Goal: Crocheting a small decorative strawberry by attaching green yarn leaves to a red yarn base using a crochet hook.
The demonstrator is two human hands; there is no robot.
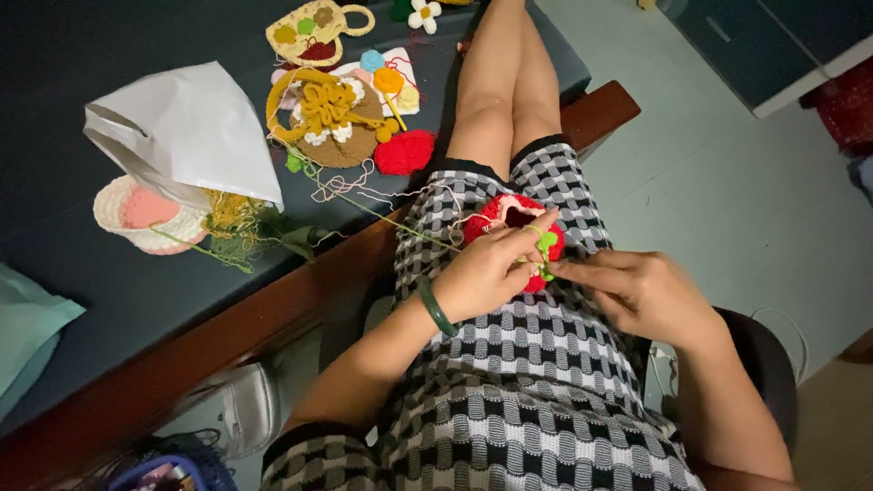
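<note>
Both hands (pixel 491 273) (pixel 641 291) on red crochet pouch (pixel 509 214)

Red crochet piece (pixel 509 218): lower part covered by left hand (pixel 486 273).
Crochet tool: too small to tell.
Teal cloth (pixel 27 327): cut by left edge.
White flower (pixel 424 13): cropped at top edge.

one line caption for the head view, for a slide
Both hands, left and right, work green yarn on a red crochet piece in the lap.
</note>
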